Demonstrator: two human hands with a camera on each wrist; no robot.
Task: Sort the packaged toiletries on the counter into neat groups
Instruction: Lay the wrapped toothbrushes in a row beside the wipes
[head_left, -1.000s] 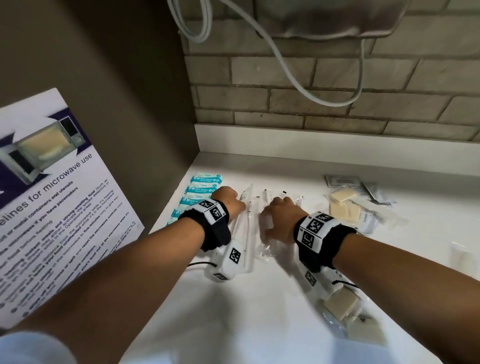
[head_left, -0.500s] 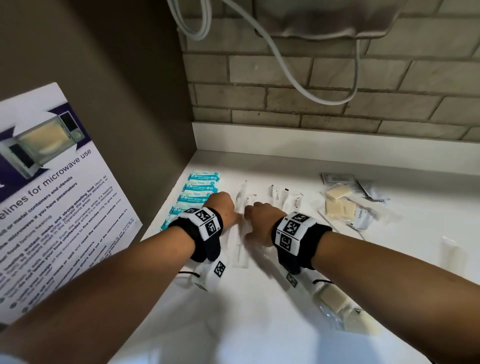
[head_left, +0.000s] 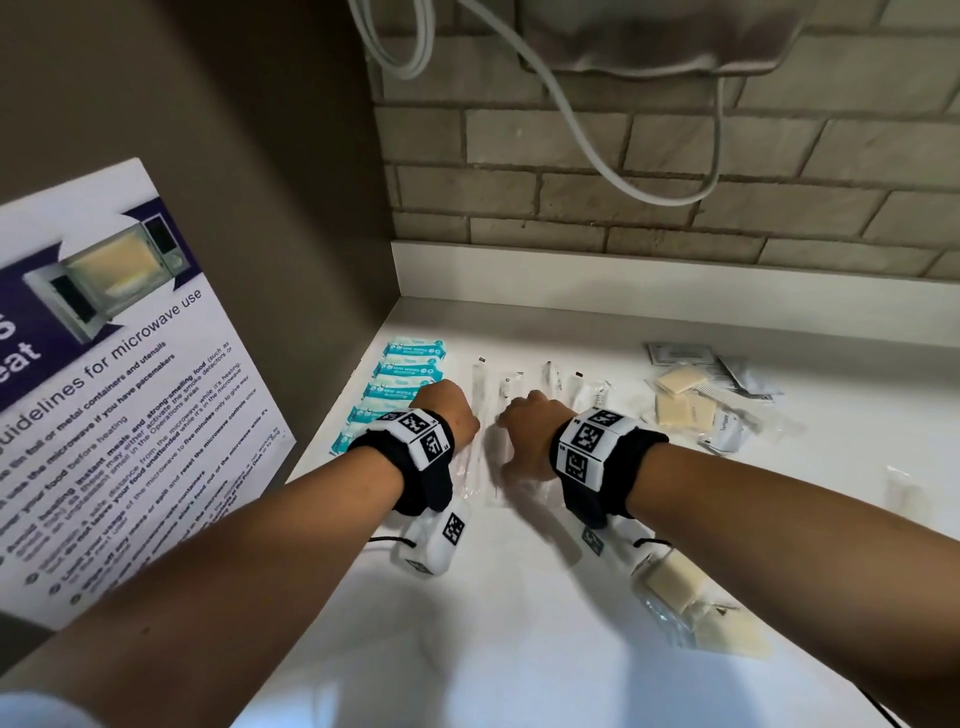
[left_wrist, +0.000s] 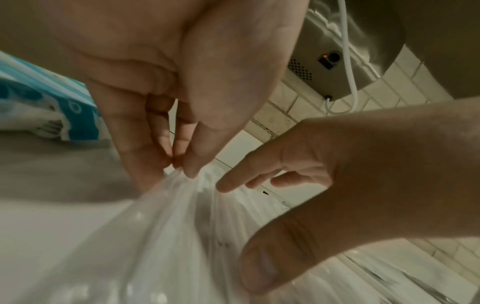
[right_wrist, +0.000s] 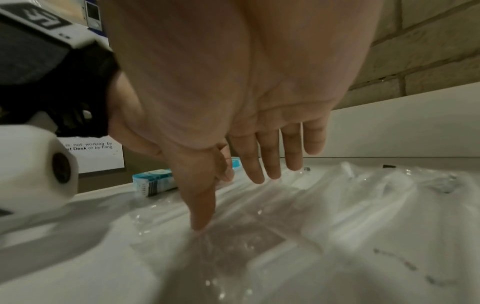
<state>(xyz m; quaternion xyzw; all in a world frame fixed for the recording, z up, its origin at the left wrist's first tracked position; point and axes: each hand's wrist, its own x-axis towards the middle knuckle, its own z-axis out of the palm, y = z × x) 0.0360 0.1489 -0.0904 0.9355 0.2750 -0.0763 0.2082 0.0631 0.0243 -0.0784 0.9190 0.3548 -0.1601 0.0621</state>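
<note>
Several clear-wrapped long packets (head_left: 491, 415) lie in a row on the white counter (head_left: 519, 623). My left hand (head_left: 454, 415) sits at the row's left end, and its fingertips (left_wrist: 192, 172) pinch the clear wrap of one packet (left_wrist: 168, 226). My right hand (head_left: 524, 431) is just beside it, fingers straight, with the index fingertip (right_wrist: 201, 224) pressing down on a clear packet (right_wrist: 259, 236). Blue-and-white wipe packs (head_left: 410, 374) form a line along the left wall. Beige soap packets (head_left: 675, 400) and grey sachets (head_left: 675, 356) lie in a loose pile at the right.
More beige packets in clear wrap (head_left: 691, 608) lie near the front, under my right forearm. A small clear packet (head_left: 904, 493) sits far right. A microwave poster (head_left: 104, 389) leans on the left wall. A dispenser (head_left: 649, 36) with a white cord (head_left: 597, 156) hangs above.
My right hand has slid left toward my left hand, which also shifted slightly left. In the last half second both hands stay almost still.
</note>
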